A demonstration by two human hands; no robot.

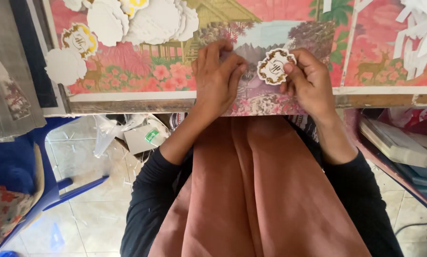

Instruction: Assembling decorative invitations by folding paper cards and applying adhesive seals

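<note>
My right hand (pixel 308 81) pinches a small white scalloped sticker with a gold wreath border (pixel 274 66) by its right edge, holding it just above a printed card with a pink floral and landscape picture (pixel 270 35). Fingers of my left hand (pixel 218 78) lie pressed flat on that card's near edge, just left of the sticker. Both wrists rest over the table's front edge (pixel 127 97), above my brown skirt.
A heap of white scalloped stickers (pixel 146 19) lies at the back left, with two loose ones (pixel 80 40) beside it. White paper strips (pixel 420 33) pile at the back right. A blue chair (pixel 27 171) stands left; stacked books (pixel 399 143) right.
</note>
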